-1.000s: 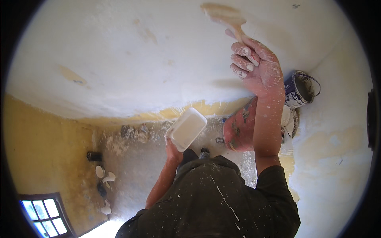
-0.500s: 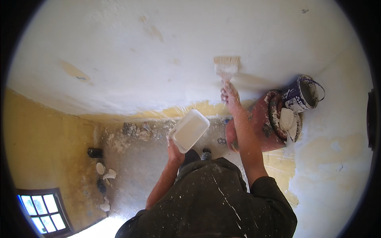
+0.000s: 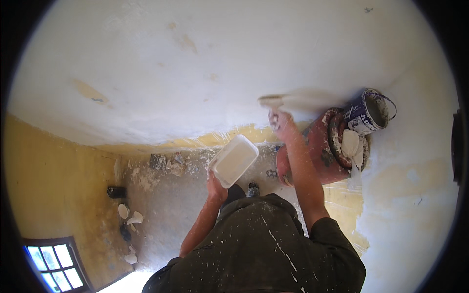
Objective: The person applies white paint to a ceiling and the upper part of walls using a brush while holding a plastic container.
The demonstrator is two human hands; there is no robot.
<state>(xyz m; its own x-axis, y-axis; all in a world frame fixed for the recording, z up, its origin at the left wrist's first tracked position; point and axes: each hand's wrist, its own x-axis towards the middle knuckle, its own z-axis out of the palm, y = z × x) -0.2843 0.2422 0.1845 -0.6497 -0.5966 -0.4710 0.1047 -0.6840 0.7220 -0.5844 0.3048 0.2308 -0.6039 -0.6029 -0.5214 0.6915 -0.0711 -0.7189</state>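
The right hand [image 3: 279,119] is closed around the handle of a wide brush [image 3: 293,101], and the brush head is pressed on the white wall [image 3: 205,68]. The brush looks blurred, so its bristles cannot be told clearly. The arm goes up from the lower edge, and it is spotted with white paint.

The left hand [image 3: 216,185] grips a white rectangular tray [image 3: 234,160] from below — the tray is held tilted, in front of the chest, well apart from the brush. Its inside looks white all over.

Just to the right of the right hand stands a red barrel [image 3: 315,156], dirty with paint marks. On top of the barrel sits a paint can [image 3: 366,112] with a blue and white label around its side and a thin wire handle; the can is open. Beside the can, on the barrel's top, lies something white, maybe a cloth, but this cannot be told.

The wall is white above, with some yellow patches [image 3: 88,91] showing through — below, a yellow strip [image 3: 210,139] meets the grey floor [image 3: 166,205]. The floor is spattered white near the wall. At the left, some small white pieces and a dark object [image 3: 116,191] lie by the yellow side wall. A window [image 3: 53,261] with blue light is at the lower left corner. The person wears a dark shirt [image 3: 259,249] with white splashes.
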